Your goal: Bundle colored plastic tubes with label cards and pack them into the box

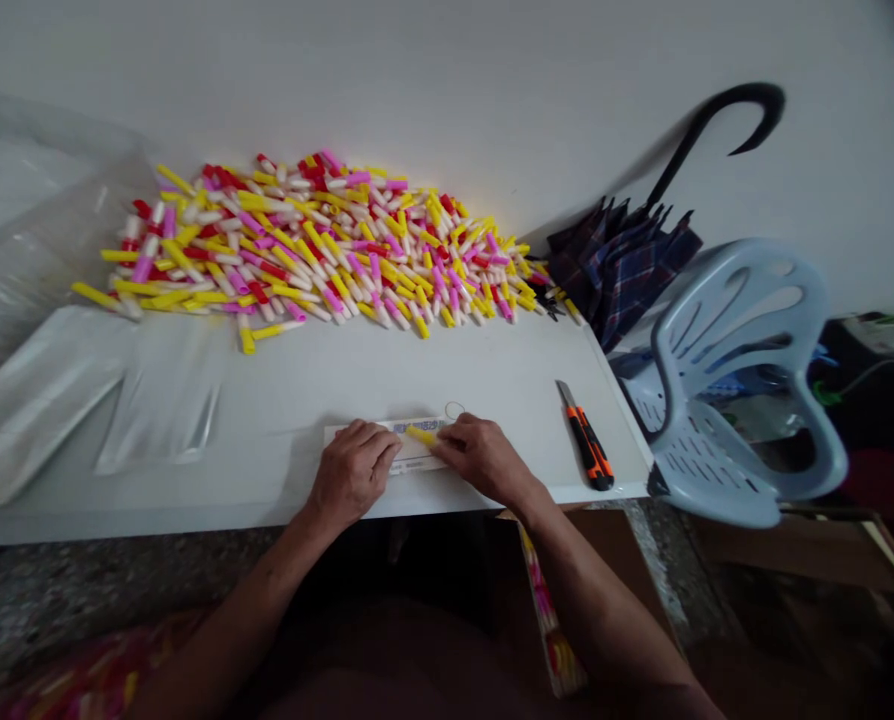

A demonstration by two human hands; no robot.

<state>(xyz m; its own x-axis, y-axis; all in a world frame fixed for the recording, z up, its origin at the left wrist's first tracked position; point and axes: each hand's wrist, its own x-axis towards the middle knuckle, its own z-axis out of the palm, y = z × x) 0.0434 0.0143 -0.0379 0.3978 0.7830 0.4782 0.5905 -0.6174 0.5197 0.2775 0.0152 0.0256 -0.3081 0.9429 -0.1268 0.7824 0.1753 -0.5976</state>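
Both hands are near the table's front edge, over a white printed card (417,463) with blue lettering. My right hand (481,455) pinches one end of a small yellow plastic tube (421,435), which lies over the card. My left hand (353,465) is closed at the card's left part, thumb and forefinger together close to the tube's other end. What its fingers hold, if anything, is hidden. A thin loop (454,409), perhaps a rubber band or string, shows just beyond my right hand. Along the wall lies a large heap of similar tubes (327,250) in yellow, pink, red and white.
An orange-and-black utility knife (589,445), blade out, lies right on the white table (267,490). Clear plastic bags (166,390) lie left. A plaid umbrella (619,260) leans on the wall beside a blue plastic chair (747,390). Below the table is a cardboard box (619,545) with more tubes.
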